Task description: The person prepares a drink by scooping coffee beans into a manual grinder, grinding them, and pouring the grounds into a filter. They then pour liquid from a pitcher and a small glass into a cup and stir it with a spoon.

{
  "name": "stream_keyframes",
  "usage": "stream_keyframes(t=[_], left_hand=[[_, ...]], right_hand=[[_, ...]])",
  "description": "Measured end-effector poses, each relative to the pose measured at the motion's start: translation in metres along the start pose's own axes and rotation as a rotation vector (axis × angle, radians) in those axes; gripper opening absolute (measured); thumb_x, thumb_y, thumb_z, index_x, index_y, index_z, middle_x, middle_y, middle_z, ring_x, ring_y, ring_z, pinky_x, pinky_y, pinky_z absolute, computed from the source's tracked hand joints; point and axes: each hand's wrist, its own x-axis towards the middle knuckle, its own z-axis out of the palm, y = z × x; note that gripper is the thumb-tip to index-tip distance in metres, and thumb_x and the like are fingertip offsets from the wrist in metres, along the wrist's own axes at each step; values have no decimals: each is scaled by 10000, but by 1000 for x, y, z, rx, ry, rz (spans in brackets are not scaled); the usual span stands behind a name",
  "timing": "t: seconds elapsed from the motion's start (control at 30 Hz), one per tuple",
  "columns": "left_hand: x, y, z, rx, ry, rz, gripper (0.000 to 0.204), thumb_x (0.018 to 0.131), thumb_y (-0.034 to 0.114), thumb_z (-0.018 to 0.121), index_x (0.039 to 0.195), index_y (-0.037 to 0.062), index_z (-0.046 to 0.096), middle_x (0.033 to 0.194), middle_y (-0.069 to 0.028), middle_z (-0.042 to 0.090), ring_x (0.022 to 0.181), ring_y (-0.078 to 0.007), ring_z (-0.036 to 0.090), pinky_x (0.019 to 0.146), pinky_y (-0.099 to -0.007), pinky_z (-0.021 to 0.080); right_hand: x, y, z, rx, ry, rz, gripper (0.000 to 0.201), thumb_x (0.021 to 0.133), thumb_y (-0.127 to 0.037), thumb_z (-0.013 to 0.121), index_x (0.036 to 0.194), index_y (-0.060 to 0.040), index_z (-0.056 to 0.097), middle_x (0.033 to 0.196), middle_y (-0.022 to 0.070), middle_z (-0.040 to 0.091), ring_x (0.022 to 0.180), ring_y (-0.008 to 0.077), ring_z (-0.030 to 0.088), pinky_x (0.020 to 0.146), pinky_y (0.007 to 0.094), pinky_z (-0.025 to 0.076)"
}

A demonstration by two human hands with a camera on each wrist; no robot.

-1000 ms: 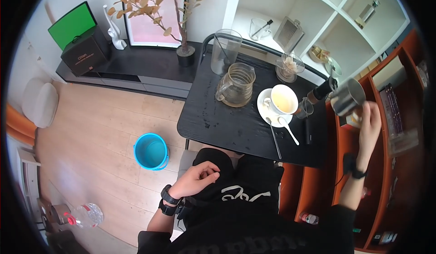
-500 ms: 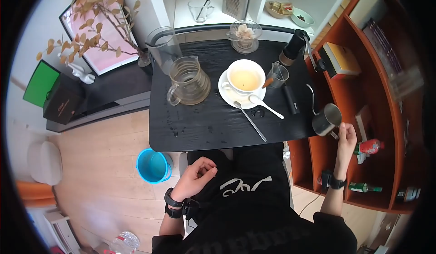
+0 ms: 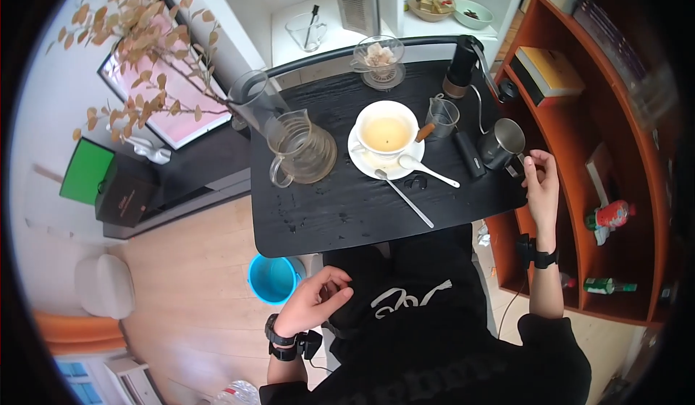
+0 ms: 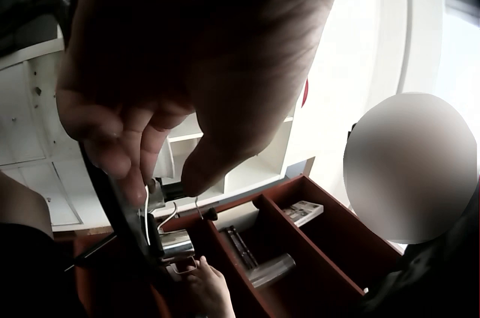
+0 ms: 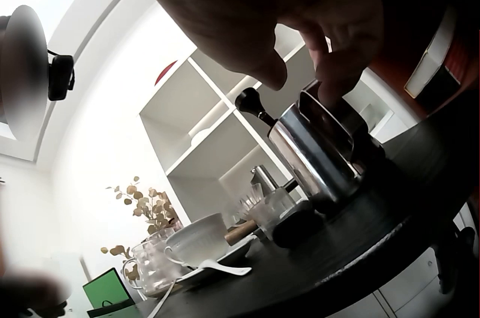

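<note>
A steel gooseneck kettle (image 3: 501,144) stands upright on the black table's right side. My right hand (image 3: 541,188) is beside its handle; in the right wrist view the thumb stands apart from the handle and the fingertips of the hand (image 5: 300,18) are at the kettle's (image 5: 311,153) handle, contact unclear. Over my lap, my left hand (image 3: 315,304) hangs with loosely curled fingers and holds nothing. Left of the kettle are a black cylinder (image 3: 470,154), a small glass pitcher (image 3: 441,119) and a white cup (image 3: 386,131) of pale liquid on a saucer with a spoon.
A glass server (image 3: 308,152) and tall clear vessel (image 3: 258,102) stand at the left. A glass dripper (image 3: 379,61) and hand grinder (image 3: 460,68) are at the back. A long spoon (image 3: 409,202) lies in front. Beside the table are a blue bucket (image 3: 274,278) and brown shelves (image 3: 568,126).
My right hand has brought the kettle in from the right to the table, and its fingers have loosened around the handle. The head view has shifted; my left hand stays over my lap.
</note>
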Motion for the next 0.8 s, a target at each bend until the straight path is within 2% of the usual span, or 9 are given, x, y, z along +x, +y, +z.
stream_keyframes(t=[0.1,0.2,0.3,0.37,0.43,0.5,0.57,0.67,0.8], left_hand=[[6,41,-17,13,34,218,228,883,49,746,1079,18,633,819,-5,649,622,-54,546,568,-205,418],[23,91,-40,65,210,384,224,875,-5,720,1077,5,623,852,-10,643,697,-56,575,621,-220,457],[80,137,-68,242,284,510,243,892,-12,654,1125,16,592,932,-19,634,728,-56,586,651,-221,467],[138,177,-77,565,298,606,300,875,9,646,1165,25,570,1006,-68,637,817,-133,625,693,-261,498],[203,189,-82,756,309,680,384,849,83,693,1204,34,553,1088,-137,627,963,-250,637,788,-352,522],[260,192,-79,868,224,654,474,832,187,742,1223,10,542,1143,-203,614,1069,-337,617,885,-433,510],[316,183,-79,1112,181,689,663,793,359,788,1284,-4,532,1247,-222,597,1131,-379,609,979,-441,490],[372,169,-73,1269,161,433,919,711,521,817,1380,-15,487,1337,-248,553,1193,-413,580,1043,-427,478],[416,149,-73,1119,125,249,1067,624,557,835,1455,12,446,1352,-301,521,1217,-427,564,1070,-441,469]], right_hand=[[-12,4,-14,56,24,0,273,1006,-157,619,1225,-8,554,984,26,612,696,43,512,650,215,465],[-21,7,-26,142,56,-45,257,1005,-119,608,1232,-14,549,992,9,601,713,37,511,654,206,458],[-35,5,-34,246,81,-51,234,1005,-82,592,1227,-24,550,1015,-6,585,752,27,511,668,194,449],[-43,6,-41,304,23,-16,214,1002,-54,583,1211,-25,552,1035,0,566,768,27,511,685,192,447],[-52,2,-45,359,-29,26,206,999,-41,580,1203,-23,553,1039,2,556,768,32,511,689,192,446],[-58,5,-45,345,-20,-46,199,971,7,584,1167,-22,569,1018,5,542,761,49,520,681,191,439],[-65,8,-50,327,-39,-63,200,962,13,587,1158,-22,577,1021,5,540,764,46,522,676,189,435],[-73,16,-57,274,-84,-60,215,929,24,606,1139,-23,598,998,24,575,733,62,532,659,208,429],[-81,13,-69,239,-130,-75,239,901,34,619,1133,-23,608,993,44,603,710,75,550,654,231,439]])
